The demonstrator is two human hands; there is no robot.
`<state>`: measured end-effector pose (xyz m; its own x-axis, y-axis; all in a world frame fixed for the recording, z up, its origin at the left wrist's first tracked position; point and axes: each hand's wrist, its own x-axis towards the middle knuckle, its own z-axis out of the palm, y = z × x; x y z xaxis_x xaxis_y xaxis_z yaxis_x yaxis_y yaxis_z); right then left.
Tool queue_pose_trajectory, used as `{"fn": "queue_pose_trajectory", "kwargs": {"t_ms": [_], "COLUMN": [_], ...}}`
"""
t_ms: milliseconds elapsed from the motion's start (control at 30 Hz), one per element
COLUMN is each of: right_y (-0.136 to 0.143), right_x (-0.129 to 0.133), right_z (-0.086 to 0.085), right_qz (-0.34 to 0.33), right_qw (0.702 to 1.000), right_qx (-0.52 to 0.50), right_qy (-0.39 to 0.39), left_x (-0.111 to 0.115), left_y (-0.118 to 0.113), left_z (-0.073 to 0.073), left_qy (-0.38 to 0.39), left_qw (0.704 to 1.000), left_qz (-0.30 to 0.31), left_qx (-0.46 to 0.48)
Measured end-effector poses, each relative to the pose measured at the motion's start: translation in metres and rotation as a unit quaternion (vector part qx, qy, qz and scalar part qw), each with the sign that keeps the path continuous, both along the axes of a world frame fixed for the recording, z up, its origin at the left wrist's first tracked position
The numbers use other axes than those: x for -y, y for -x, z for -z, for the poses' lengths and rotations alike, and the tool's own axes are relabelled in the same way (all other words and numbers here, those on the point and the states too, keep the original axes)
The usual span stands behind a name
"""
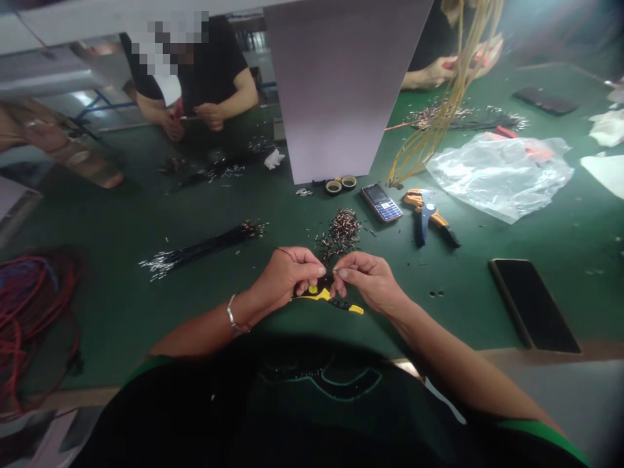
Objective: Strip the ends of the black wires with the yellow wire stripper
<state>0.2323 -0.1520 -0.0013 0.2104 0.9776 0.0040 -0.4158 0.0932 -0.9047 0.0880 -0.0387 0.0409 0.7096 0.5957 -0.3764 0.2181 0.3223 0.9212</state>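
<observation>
My left hand [291, 276], with a silver bracelet on its wrist, pinches a thin dark wire that runs back over the hand. Close to its right, my right hand [363, 278] has thumb and forefinger pressed together on something too small to make out. The fingertips of both hands nearly meet. Beneath them lies a yellow and black hand tool [348, 305], partly hidden by the fingers. Just beyond the hands is a pile of small copper-coloured and dark pieces [344, 229]. A bundle of black wires [205, 248] with bright ends lies to the left.
Ahead stand a pale upright panel [341, 91] and two tape rolls [341, 185]. To the right are a keypad phone [383, 203], an orange-handled tool [429, 214], a plastic bag [502, 172] and a smartphone [533, 305]. Red cables [34, 312] lie left. Other people work across the table.
</observation>
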Motion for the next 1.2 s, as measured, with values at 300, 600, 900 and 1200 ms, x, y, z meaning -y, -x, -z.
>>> {"fn": "queue_pose_trajectory", "kwargs": {"t_ms": [300, 600, 900, 1200], "right_y": [-0.004, -0.013, -0.006, -0.004], "right_x": [-0.004, -0.006, 0.003, 0.006], "right_z": [0.001, -0.004, -0.021, -0.024], "right_qz": [0.008, 0.053, -0.004, -0.018], "right_qw": [1.000, 0.998, 0.998, 0.998], "right_qx": [0.004, 0.025, 0.049, 0.033], "right_qy": [-0.028, -0.036, -0.037, -0.051], "left_x": [-0.003, 0.021, 0.014, 0.024], "left_y": [-0.002, 0.012, 0.000, -0.002], "left_z": [-0.002, -0.030, -0.080, -0.066], "left_qy": [0.029, 0.024, -0.553, -0.174], "left_qw": [1.000, 0.969, 0.815, 0.960], "left_qz": [0.011, 0.220, 0.159, 0.148], "left_qx": [0.007, -0.110, -0.068, -0.163]}}
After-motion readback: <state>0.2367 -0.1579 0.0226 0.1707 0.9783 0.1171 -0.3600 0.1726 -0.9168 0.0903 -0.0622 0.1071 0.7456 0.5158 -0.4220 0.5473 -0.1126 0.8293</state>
